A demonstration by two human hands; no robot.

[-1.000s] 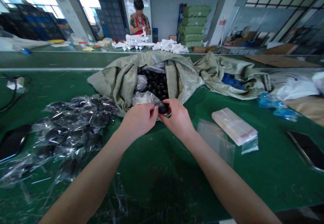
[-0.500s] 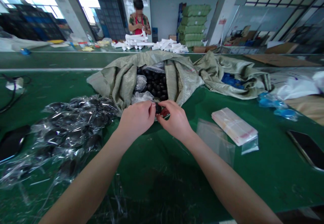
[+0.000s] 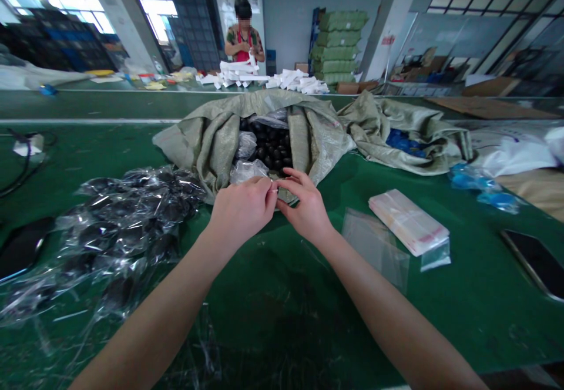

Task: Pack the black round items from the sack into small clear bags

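My left hand [image 3: 240, 209] is closed, its thumb and curled fingers wrapped round a small black round piece that is now almost wholly hidden. A thin shine like clear film shows at its fingertips. My right hand [image 3: 305, 205] meets it there, thumb and forefinger pinched at the same spot, other fingers bent loosely. Just beyond both hands, a woven sack [image 3: 218, 143] lies with its mouth towards me, full of black egg-shaped pieces [image 3: 274, 146]. Crumpled clear plastic [image 3: 247, 171] sits at the sack's mouth. To the left lies a heap of bagged black pieces [image 3: 132, 225].
On the right are a stack of clear bags [image 3: 408, 219], loose clear bags [image 3: 374, 249] and a phone [image 3: 535, 261]. Another sack [image 3: 370, 120] holds blue pieces. A dark phone [image 3: 22, 246] lies left. Across the bench, a person [image 3: 244, 34] stands behind white parts [image 3: 240, 73].
The black piece between my hands has gone mostly out of sight behind my fingers. My right fingertips have closed in against the left hand. The bagged heap stays put.
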